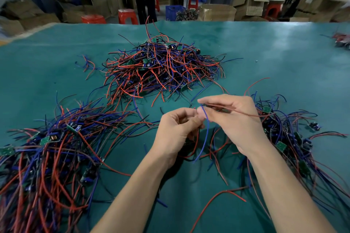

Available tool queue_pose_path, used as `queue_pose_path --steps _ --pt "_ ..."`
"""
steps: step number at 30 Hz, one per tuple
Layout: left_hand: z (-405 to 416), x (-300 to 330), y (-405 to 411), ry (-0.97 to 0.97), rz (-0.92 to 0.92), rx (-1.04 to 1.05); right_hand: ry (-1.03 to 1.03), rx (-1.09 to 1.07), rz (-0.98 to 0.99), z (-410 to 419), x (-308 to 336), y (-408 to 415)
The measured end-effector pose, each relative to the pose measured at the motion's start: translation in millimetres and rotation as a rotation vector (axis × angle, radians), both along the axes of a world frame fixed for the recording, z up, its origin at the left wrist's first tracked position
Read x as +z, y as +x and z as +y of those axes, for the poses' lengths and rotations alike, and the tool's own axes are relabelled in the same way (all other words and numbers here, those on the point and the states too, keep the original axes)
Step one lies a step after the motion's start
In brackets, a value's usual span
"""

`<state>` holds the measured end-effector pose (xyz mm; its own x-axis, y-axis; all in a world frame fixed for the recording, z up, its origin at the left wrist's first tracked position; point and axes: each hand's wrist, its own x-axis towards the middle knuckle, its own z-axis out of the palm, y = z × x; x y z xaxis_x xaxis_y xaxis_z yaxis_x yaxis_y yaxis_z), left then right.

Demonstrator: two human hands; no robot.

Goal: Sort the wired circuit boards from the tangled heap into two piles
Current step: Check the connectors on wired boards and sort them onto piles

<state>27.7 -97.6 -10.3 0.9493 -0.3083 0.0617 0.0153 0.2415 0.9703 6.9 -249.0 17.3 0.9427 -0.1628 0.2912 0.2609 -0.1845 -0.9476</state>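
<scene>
**Sorting wired boards on a green mat**

Pinching a thin blue wire (206,128) and a thin red wire (236,111) between thumb and fingertips, the right hand (233,119) met the left hand (176,130), whose fingers curled round dangling wires. The tangled heap of red, blue and black wired circuit boards (161,68) lay beyond on the teal table mat (274,58); sorted piles flanked left (47,157) and right (287,138). No writing was legible.

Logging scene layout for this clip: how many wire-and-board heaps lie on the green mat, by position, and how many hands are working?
Far central tangled heap: 1
Near left pile: 1
Near right pile: 1
Far right edge clump: 1
Hands: 2, left and right
Total: 4 heaps, 2 hands
</scene>
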Motion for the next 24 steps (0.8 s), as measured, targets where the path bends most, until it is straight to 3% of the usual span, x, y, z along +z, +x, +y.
queue_pose_path --steps 4,11,16,21,24 --pt "0 3 -1 0.014 -0.008 -0.026 0.108 -0.12 -0.016 -1 -1 3" --pt "0 7 -2 0.057 0.0 -0.032 -0.015 -0.263 -0.087 -15 0 2" --pt "0 5 -2 0.082 -0.01 -0.058 0.213 -0.447 -0.185 -34 10 2" --pt "0 4 -2 0.034 0.008 0.025 0.658 -0.685 -0.351 -43 20 -1" --pt "1 3 2 -0.064 0.054 0.149 0.506 -0.688 -0.219 -29 18 2"
